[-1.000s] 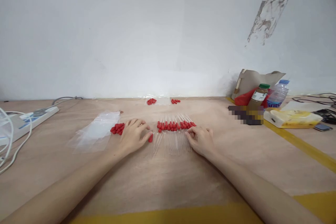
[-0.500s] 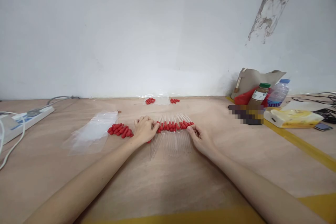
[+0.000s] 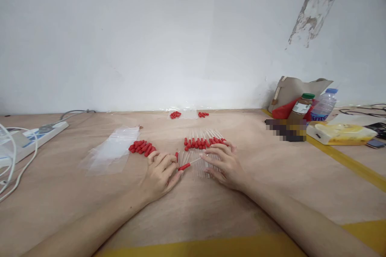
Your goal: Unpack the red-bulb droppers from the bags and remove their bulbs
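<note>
Thumb and fingers of my left hand [image 3: 161, 172] are closed on the red rubber bulb [image 3: 184, 166] of a glass dropper. Its clear tube [image 3: 195, 161] slants up to the right, into the curved fingers of my right hand [image 3: 224, 164], which hide its far end. Loose clear glass tubes [image 3: 199, 172] lie under and beside the right hand. Just behind is a row of droppers with red bulbs [image 3: 197, 143], their thin tubes pointing away from me. A pile of loose red bulbs [image 3: 141, 147] lies beyond my left hand.
Clear plastic bags [image 3: 113, 148] lie at left, near a white power strip [image 3: 54, 128] with cables. Small red bulb groups [image 3: 175, 115] rest on plastic by the wall. At right are a tissue pack [image 3: 343, 133], a green-capped jar [image 3: 301, 108], a bottle [image 3: 325, 106] and a bag [image 3: 304, 88].
Both hands have come nearer to me from the row of droppers. My left hand now has a red bulb, with a glass tube running from it to my right hand.
</note>
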{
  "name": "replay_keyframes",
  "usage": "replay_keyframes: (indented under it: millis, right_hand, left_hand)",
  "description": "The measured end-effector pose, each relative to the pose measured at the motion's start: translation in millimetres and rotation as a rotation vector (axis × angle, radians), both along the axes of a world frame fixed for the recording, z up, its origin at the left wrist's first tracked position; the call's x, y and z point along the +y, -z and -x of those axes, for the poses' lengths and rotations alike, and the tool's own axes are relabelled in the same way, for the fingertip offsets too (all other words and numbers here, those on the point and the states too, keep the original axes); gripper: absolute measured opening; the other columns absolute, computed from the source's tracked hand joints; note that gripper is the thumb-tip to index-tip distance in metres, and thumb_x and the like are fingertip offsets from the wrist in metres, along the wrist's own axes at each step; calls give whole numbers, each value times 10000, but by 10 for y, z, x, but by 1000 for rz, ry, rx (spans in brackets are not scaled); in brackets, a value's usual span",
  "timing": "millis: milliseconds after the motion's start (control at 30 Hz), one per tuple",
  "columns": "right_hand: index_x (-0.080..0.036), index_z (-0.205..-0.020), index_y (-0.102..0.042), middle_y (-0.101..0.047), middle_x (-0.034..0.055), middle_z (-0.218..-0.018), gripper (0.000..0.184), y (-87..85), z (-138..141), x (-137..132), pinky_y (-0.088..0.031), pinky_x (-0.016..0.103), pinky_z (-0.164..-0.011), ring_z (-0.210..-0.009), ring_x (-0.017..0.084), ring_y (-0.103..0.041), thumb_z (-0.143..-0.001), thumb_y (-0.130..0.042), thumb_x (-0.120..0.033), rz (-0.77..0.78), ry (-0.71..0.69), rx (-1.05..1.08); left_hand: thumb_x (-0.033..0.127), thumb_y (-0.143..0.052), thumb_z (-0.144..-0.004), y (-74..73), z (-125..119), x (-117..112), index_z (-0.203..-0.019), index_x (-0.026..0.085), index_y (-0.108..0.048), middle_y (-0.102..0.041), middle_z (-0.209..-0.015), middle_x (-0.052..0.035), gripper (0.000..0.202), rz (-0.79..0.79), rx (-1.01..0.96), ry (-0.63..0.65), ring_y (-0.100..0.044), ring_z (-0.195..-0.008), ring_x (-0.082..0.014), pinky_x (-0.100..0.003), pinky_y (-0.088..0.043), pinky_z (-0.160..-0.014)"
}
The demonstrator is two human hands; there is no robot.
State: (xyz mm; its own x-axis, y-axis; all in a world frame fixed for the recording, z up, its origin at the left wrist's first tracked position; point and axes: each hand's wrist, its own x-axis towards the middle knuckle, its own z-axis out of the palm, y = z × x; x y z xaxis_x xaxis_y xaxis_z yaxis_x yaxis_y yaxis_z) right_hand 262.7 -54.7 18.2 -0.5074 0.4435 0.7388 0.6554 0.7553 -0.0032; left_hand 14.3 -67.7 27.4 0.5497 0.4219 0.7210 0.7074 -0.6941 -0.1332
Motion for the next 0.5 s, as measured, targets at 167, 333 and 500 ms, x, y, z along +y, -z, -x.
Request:
replay_keyframes:
  millis: [167, 333, 500]
  right_hand:
    - [-258, -956, -626, -602, -16, -663, 170, 48, 125, -44, -244, 412, -907, -753, 138, -498, -833, -511, -276, -40, 14, -60]
    - [-225, -815, -636, -553, -21, -586, 174, 89, 183, -71, -234, 396, -893, -664, 119, -459, -849, -469, -261, -33, 12, -50]
    - [-224, -785, -619, -545, -30, -563, 168, 106, 203, -109, -234, 383, -858, -641, 118, -435, -844, -463, -245, -13, -36, -33]
  left_hand:
    - [237, -552, -780, 33, -21, -14, -783, 204, -608, -617, -800, -36, 66, -8, -17, 25, -541, -810, -178, -379, -316, -807]
    - [278, -535, -798, 25, -49, -12, -910, 210, -613, -629, -887, -57, 152, 102, -21, 61, -537, -863, -195, -400, -306, -831]
    - [243, -523, -824, 30, -72, 2, -867, 232, -620, -644, -763, -1, 107, 126, 32, 129, -530, -760, -153, -370, -299, -813]
